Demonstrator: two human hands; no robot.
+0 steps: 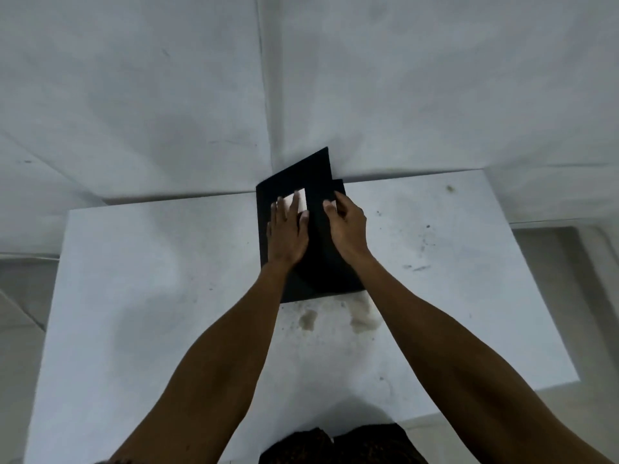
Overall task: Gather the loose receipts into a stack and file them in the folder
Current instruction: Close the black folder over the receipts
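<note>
Fingers [296, 204] of the left hand [287, 234] lie flat, pressing white receipts [301, 199] inside a black folder [321, 272] at the far edge of a stained white table [134, 296]; the right hand [346, 227] pinches the raised cover [318, 175].

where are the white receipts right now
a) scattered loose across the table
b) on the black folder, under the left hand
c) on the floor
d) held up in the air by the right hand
b: the white receipts lie on the black folder, pressed flat under the left hand, while the right hand holds the folder's cover flap.
</note>
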